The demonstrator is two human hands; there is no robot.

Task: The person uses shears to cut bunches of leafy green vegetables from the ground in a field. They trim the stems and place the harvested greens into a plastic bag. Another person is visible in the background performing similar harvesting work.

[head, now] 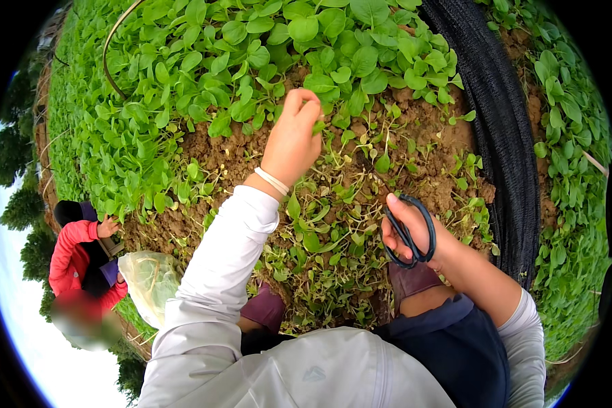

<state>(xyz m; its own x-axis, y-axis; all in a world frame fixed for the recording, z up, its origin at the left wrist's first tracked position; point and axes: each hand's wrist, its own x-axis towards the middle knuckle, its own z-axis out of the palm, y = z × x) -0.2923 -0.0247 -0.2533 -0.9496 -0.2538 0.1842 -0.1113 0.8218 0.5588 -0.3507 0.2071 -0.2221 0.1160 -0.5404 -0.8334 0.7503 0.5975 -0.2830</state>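
Observation:
My left hand [293, 135], with a pale band at the wrist, reaches over the edge of the leafy green seedlings [265, 56]. Its fingers are curled together, and a small green leaf shows by the fingertips; whether it is gripped is unclear. In my right hand [438, 242] are scissors with dark loop handles [430, 224]. Their blades point away from me, low over the soil, and are hard to make out. Beneath both hands lies brown soil [431, 176] strewn with small cut or loose seedlings and yellowed leaves [331, 229].
Black mesh netting [510, 168] runs along the right side, with another planted strip [571, 117] beyond. A thin hoop [105, 51] arches from the bed at upper left. At left, a person in a red jacket [74, 245] crouches beside a translucent plastic bag [150, 283]. My purple boots [268, 306] stand below.

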